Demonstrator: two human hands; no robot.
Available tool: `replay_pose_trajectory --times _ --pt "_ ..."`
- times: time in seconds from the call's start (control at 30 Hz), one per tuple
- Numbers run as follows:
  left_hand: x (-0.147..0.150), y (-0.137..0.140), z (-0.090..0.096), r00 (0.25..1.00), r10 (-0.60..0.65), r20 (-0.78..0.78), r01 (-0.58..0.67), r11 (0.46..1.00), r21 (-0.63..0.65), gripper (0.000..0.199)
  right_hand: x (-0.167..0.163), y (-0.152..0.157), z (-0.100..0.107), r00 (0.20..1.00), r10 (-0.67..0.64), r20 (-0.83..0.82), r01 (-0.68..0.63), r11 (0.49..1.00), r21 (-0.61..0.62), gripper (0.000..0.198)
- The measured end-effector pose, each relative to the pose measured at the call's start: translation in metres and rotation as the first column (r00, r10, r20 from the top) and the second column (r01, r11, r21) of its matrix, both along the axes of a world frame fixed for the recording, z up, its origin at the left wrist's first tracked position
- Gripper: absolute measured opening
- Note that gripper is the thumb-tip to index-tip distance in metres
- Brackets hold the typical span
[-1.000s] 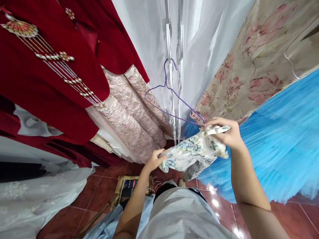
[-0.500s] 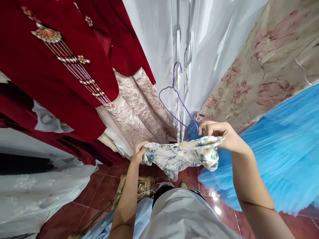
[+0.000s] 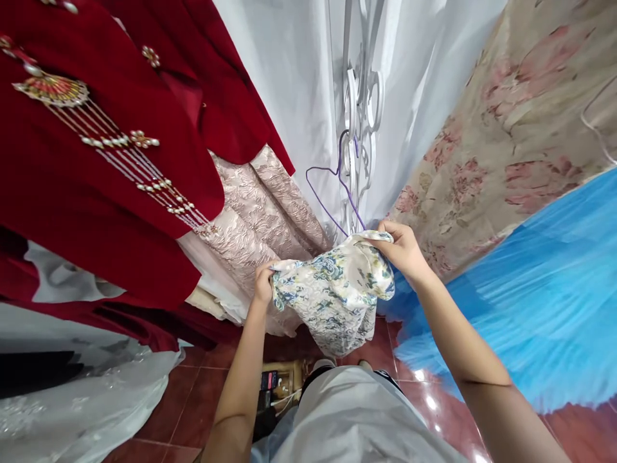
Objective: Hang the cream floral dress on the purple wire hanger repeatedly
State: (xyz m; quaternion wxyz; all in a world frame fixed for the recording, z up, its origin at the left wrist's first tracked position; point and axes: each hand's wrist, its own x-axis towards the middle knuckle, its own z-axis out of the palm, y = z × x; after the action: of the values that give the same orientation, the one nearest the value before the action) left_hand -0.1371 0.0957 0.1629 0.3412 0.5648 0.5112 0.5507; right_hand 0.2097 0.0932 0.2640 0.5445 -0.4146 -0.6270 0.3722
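A white garment (image 3: 337, 296) with blue and yellow floral print hangs between my hands, its top edge stretched sideways. My left hand (image 3: 263, 281) is closed on its left top corner, while my right hand (image 3: 402, 251) pinches the right top corner. A purple wire hanger (image 3: 336, 171) stands just beyond the garment at the white metal rack (image 3: 351, 109). The hanger's lower part is hidden behind or inside the cloth; I cannot tell which. Neither hand visibly grips the hanger now.
Red velvet clothing (image 3: 120, 193) with beaded tassels and a pink brocade skirt (image 3: 270, 206) hang on the left. A beige floral fabric (image 3: 482, 154) and a blue tulle skirt (image 3: 520, 283) are on the right. Below, a wooden stool (image 3: 289, 379) holds small items on red tiles.
My right hand has let go of the hanger's corner and moved left and up with the garment. The cloth now hangs lower and fuller, covering the hanger's bottom.
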Motion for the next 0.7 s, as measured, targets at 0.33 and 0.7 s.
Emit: replay_pose_trajectory --times 0.33,0.7 --pt "-0.011 0.125 0.030 0.792 -0.335 -0.511 0.374 0.927 -0.028 0.008 0.004 -0.013 0.012 0.985 -0.118 -0.125 0.099 0.983 -0.152 0.053" --pt "0.014 0.232 0.100 0.916 -0.086 -0.392 0.210 0.935 0.284 0.015 0.000 -0.011 0.017 0.980 -0.138 -0.141 0.106 0.972 -0.212 0.038"
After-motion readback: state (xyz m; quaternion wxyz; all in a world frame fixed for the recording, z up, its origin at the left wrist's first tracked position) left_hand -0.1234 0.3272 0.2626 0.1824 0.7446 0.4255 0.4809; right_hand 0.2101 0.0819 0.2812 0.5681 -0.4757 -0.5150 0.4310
